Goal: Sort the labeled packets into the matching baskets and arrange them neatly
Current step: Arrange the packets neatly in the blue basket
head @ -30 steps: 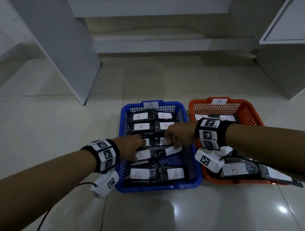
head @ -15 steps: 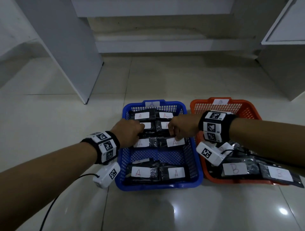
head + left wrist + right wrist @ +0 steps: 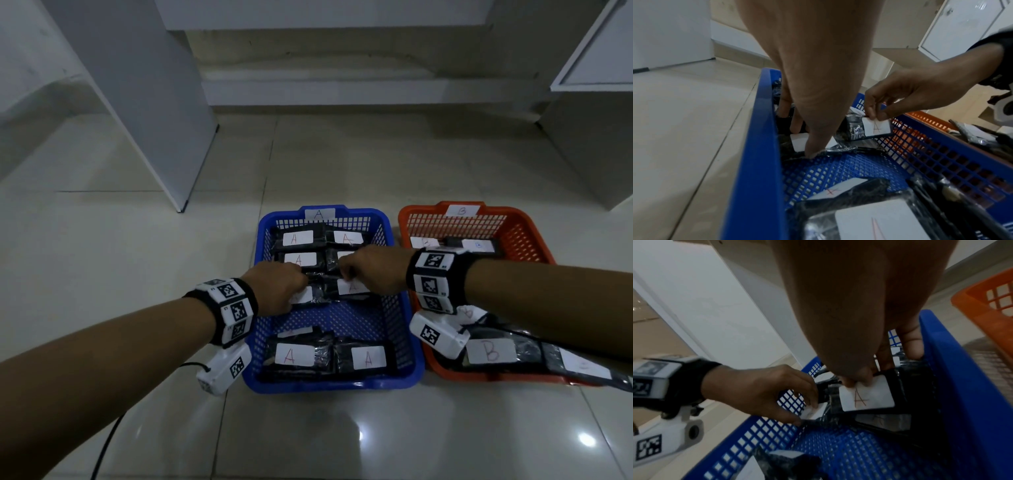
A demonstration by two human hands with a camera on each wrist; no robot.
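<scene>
A blue basket [image 3: 342, 385] tagged A sits on the floor, with an orange basket [image 3: 507, 209] tagged B to its right. Black packets with white A labels lie in rows in the blue one. My left hand [image 3: 294, 291] grips the left packet [image 3: 305, 297] of the third row, thumb on its near edge [image 3: 813, 151]. My right hand [image 3: 346, 274] pinches the packet beside it [image 3: 354, 287] at the label's far edge [image 3: 867, 395]. Bare mesh floor [image 3: 335, 318] shows between this row and the two near packets [image 3: 294, 354].
B-labelled packets [image 3: 491, 351] fill the orange basket, and one [image 3: 587, 368] hangs over its front right rim. A white cabinet panel [image 3: 154, 120] stands on the tiles at the far left. A white cupboard [image 3: 599, 68] is at the far right.
Both hands have slid their two A packets away from me, up against the far rows. That opened a strip of bare basket floor behind the two nearest packets.
</scene>
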